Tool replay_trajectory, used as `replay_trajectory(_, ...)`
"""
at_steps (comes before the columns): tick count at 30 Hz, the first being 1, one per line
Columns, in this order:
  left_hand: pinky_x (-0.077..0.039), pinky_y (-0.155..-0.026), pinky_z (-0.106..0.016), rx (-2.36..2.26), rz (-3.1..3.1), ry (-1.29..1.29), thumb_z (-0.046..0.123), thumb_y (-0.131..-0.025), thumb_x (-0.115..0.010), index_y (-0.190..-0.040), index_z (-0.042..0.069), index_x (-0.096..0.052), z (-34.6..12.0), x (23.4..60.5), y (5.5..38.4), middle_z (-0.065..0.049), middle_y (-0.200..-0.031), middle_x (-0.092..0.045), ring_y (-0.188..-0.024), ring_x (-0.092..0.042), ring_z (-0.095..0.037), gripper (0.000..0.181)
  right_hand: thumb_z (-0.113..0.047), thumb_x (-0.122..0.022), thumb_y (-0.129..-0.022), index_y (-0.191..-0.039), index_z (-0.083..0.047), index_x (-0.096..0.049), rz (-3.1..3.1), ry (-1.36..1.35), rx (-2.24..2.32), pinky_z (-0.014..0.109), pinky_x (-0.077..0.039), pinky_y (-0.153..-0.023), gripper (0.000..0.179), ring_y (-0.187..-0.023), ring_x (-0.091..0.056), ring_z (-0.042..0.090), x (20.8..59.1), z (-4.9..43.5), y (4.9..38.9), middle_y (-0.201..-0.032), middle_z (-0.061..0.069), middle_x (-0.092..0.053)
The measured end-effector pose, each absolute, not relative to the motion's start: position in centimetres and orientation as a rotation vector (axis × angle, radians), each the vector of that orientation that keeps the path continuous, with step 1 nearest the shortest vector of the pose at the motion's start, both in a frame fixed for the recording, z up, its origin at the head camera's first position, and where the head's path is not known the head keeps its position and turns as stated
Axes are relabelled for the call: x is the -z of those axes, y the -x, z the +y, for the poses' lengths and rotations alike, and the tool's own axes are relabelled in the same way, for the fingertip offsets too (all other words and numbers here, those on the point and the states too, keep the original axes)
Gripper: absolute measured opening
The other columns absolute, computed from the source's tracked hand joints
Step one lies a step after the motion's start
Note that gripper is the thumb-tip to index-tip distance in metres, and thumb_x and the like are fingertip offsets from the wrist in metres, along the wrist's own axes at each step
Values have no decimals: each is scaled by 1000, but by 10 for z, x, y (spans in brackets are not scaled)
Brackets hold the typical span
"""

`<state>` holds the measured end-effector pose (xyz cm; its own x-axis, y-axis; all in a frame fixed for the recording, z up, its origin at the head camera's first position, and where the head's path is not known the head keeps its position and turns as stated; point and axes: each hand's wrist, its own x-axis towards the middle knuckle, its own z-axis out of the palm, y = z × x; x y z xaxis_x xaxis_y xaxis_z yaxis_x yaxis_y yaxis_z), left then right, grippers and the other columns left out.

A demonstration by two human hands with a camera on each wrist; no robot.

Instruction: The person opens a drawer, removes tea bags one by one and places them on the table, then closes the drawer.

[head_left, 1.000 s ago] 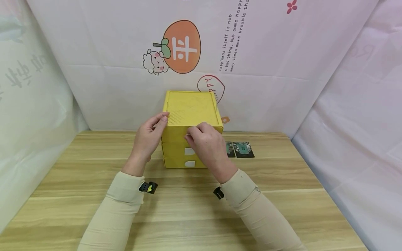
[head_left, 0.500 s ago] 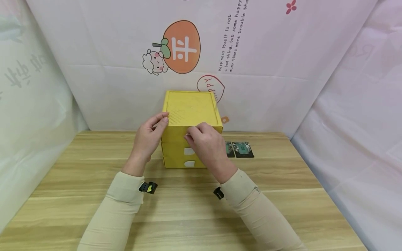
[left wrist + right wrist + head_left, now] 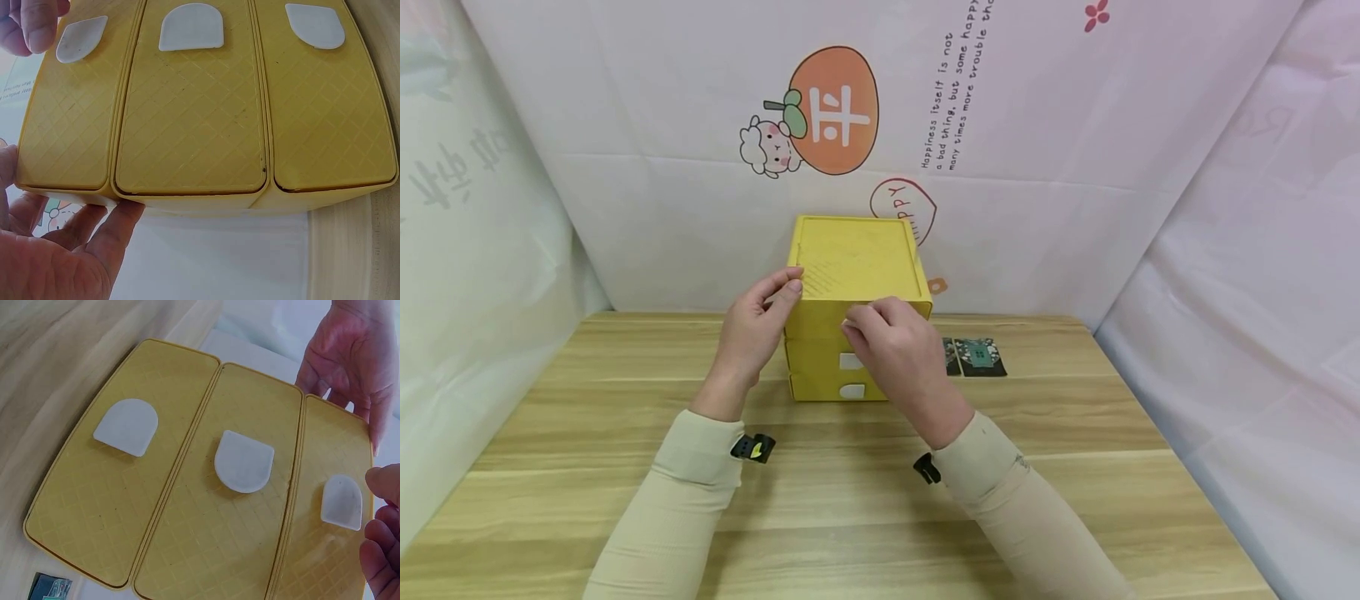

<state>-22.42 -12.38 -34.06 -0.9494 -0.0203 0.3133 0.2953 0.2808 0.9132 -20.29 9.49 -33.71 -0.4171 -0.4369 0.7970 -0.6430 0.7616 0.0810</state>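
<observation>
Apparently light and stiff, the yellow drawer box (image 3: 865,254) offers white tabs (image 3: 244,461) for pulling; outstretched left hand (image 3: 752,332) touches its side, curled right hand (image 3: 898,354) visibly holds nothing.

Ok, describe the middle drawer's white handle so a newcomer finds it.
On the wooden table stands a yellow drawer unit. In its stack of three, take the white handle on the middle drawer. In the left wrist view its rounded end points up; the upper handle and the lower handle round downward.
</observation>
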Motion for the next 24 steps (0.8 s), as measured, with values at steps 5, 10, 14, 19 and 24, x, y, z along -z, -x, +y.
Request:
replay_trajectory(5, -49, -105, -49, 1729, -2284, 253, 58, -104, -54, -146, 26, -62, -124, 340, 224, 1, -151, -59, -130, -60, -25, 53, -24, -78, -96, -103, -14, -74, -2063, -863, -273, 30, -60, -67, 13, -80, -70, 17, 344, 96, 200, -93, 3, -72)
replay_trajectory(10, -49, -105, -49, 1740, -2282, 253, 59, -104, -54, -147, 26, -62, -124, 340, 224, 1, -151, -59, -130, -60, -24, 55, -27, -81, -94, -102, -14, -73, -2092, -898, -228, 30, -61, -71, 17, -81, -69, 18, 356, 97, 199, -94, 3, -73)
replay_trajectory(14, -49, -103, -48, 1746, -2281, 246, 60, -104, -55, -146, 26, -62, -123, 340, 223, 1, -150, -59, -129, -60, -24, 55, -28, -82, -93, -101, -14, -74, -2106, -900, -173, 29, -59, -69, 18, -76, -67, 17, 365, 97, 200, -92, 2, -73)
replay_trajectory(19, -50, -103, -47, 1749, -2284, 241, 60, -103, -55, -146, 26, -62, -124, 339, 224, 2, -151, -58, -130, -60, -23, 55, -29, -79, -96, -103, -15, -76, -2111, -897, -122, 28, -59, -69, 15, -75, -67, 16, 374, 97, 202, -93, 1, -74)
replay_trajectory(24, -49, -103, -46, 1745, -2285, 251, 59, -104, -55, -147, 26, -62, -124, 340, 224, 2, -151, -58, -130, -60, -23, 55, -27, -77, -97, -105, -15, -77, -2131, -872, -100, 29, -59, -69, 14, -78, -68, 17, 379, 96, 205, -94, 1, -75)
